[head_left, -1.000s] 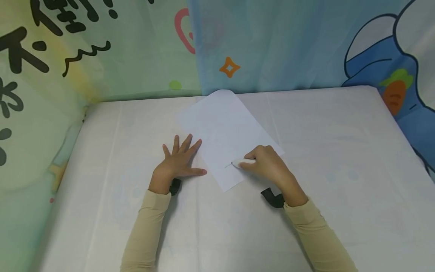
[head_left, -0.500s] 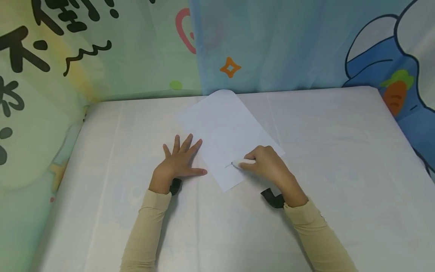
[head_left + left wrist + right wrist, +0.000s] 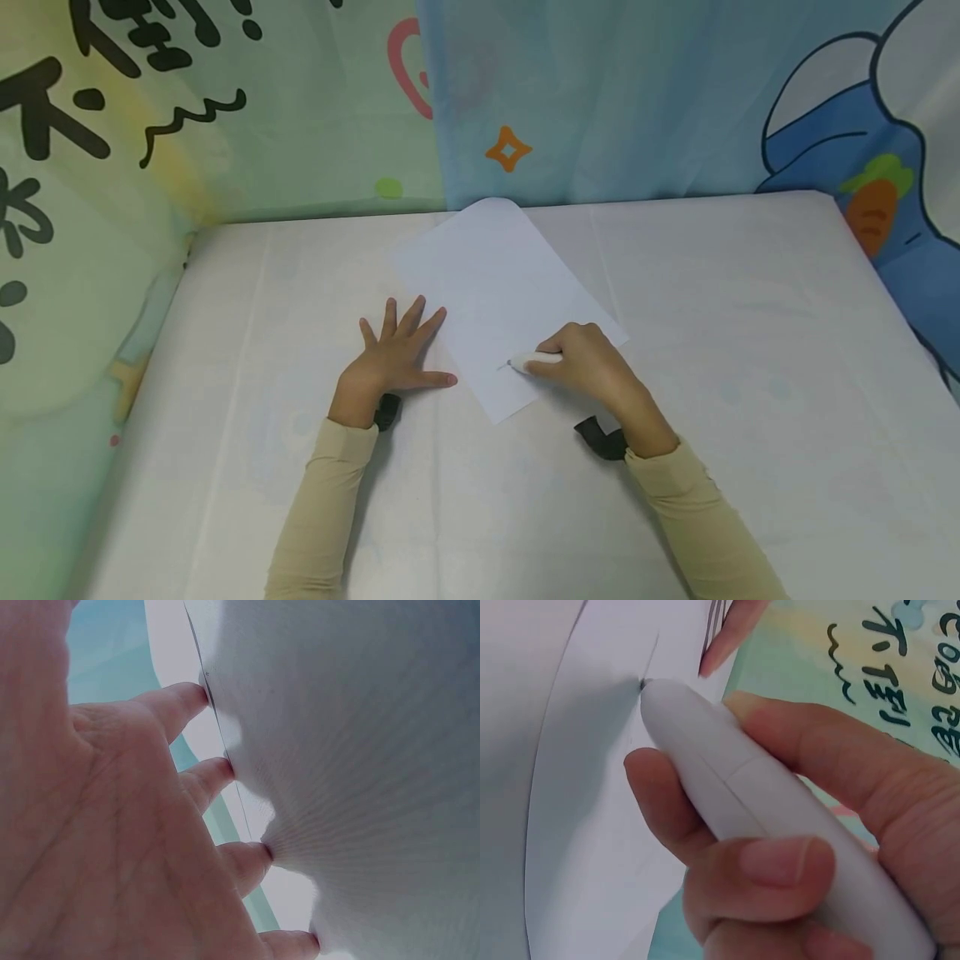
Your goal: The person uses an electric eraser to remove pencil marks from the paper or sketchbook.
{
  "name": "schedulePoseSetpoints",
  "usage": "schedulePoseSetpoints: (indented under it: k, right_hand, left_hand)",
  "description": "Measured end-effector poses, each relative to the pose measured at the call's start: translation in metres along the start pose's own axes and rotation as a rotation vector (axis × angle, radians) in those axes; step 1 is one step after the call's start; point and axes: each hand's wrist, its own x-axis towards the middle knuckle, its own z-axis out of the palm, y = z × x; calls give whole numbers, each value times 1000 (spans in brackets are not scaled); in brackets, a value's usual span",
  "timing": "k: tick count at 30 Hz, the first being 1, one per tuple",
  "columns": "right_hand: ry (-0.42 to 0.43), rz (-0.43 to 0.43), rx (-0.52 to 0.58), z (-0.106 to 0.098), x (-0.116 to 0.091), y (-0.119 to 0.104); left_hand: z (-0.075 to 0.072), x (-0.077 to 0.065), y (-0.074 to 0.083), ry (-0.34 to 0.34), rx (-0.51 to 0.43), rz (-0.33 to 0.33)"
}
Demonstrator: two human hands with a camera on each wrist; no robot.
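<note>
A sheet of white paper [image 3: 495,283] lies slanted on the white-covered table. My right hand [image 3: 588,362] grips a chunky white pen-shaped tool [image 3: 742,780] with a smooth, rounded body and a small dark tip. That tip is right at the paper's surface, near the lower corner, beside a short thin line [image 3: 502,367]. Fingers and thumb wrap around the tool's body in the right wrist view. My left hand [image 3: 397,358] rests with fingers spread on the cloth just left of the sheet, its index fingertip close to the paper's left edge.
White cloth [image 3: 247,350] with faint creases covers the table. A printed curtain [image 3: 600,100] stands behind the far edge, and more of it hangs along the left. The paper's far corner reaches the table's back edge. Black straps [image 3: 602,437] sit at both wrists.
The right hand and the white tool have shifted very slightly left and down along the thin line. My left hand and the paper stay in place.
</note>
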Motion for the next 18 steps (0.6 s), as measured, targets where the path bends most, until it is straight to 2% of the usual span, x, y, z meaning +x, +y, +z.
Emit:
schedulePoseSetpoints:
  k: [3, 10, 18]
  right_hand:
    - [-18, -7, -1, 2, 1, -2]
    - [8, 3, 5, 2, -1, 0]
    - [-17, -27, 17, 6, 0, -4]
  left_hand:
    - [0, 0, 0, 1, -1, 1]
    - [0, 0, 0, 2, 4, -1]
    - [0, 0, 0, 0, 10, 2]
